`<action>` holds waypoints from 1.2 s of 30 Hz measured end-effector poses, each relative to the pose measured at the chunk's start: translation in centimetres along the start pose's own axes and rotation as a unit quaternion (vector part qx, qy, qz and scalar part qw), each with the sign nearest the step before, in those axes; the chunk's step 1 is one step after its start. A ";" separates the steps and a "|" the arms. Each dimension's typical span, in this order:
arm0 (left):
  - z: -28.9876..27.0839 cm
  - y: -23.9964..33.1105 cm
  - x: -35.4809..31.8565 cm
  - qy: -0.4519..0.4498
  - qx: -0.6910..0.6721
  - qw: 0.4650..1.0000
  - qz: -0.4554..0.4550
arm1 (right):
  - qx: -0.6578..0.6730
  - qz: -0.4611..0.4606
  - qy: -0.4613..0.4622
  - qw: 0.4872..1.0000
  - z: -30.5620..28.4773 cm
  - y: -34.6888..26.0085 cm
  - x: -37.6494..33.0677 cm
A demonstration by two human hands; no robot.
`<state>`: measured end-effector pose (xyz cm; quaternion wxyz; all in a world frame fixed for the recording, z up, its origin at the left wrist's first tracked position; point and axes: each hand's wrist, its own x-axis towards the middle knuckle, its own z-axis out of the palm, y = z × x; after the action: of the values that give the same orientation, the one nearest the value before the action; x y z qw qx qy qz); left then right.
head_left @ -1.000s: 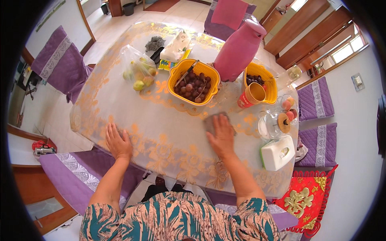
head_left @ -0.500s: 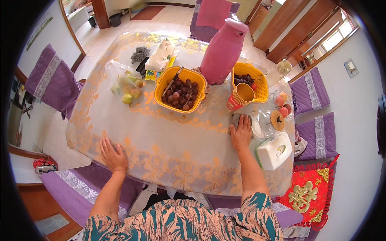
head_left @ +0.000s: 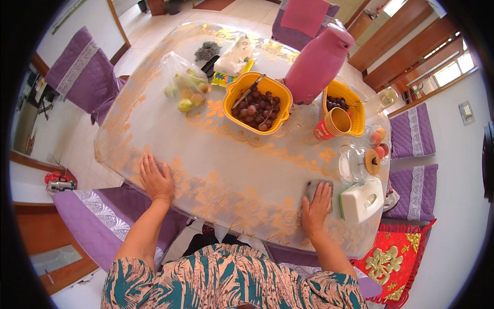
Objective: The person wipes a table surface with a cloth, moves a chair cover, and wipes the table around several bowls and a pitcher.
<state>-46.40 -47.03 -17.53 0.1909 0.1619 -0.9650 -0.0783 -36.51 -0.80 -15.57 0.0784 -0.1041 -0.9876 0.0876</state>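
My right hand (head_left: 316, 209) presses flat on a small grey cloth (head_left: 313, 187) near the table's front right edge, just left of a white tissue box (head_left: 361, 200). My left hand (head_left: 156, 179) lies flat, fingers spread, on the front left of the table (head_left: 231, 165), which has a white cover with orange flower patterns. It holds nothing.
On the table stand an orange basket of dark fruit (head_left: 256, 103), a tall pink flask (head_left: 319, 64), a second orange basket (head_left: 346, 105), stacked red paper cups (head_left: 332, 124), a bag of green fruit (head_left: 185, 88) and a glass dish with fruit (head_left: 378, 144). Purple-covered chairs (head_left: 77, 72) surround it.
My right hand has slid the grey cloth from the middle to the right, then back toward the front edge beside the tissue box. The left hand stays planted on the table.
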 end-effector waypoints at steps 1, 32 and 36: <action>-0.2 0.0 0.0 0.000 0.004 1.000 -0.002 | 0.006 -0.021 -0.013 1.000 -0.5 -0.9 -0.8; 0.9 -0.8 -0.1 0.021 -0.081 0.996 -0.015 | 0.022 -0.280 -0.157 0.947 -3.3 -4.5 -6.6; -0.8 -1.8 2.0 -0.130 -0.152 0.979 -0.048 | 0.005 -0.259 -0.149 0.954 -3.4 -4.4 -8.7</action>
<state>-47.28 -49.47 -16.49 0.0823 0.1654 -0.9494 -0.2539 -28.34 -6.41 -12.61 -0.0487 0.1694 -0.9808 0.0835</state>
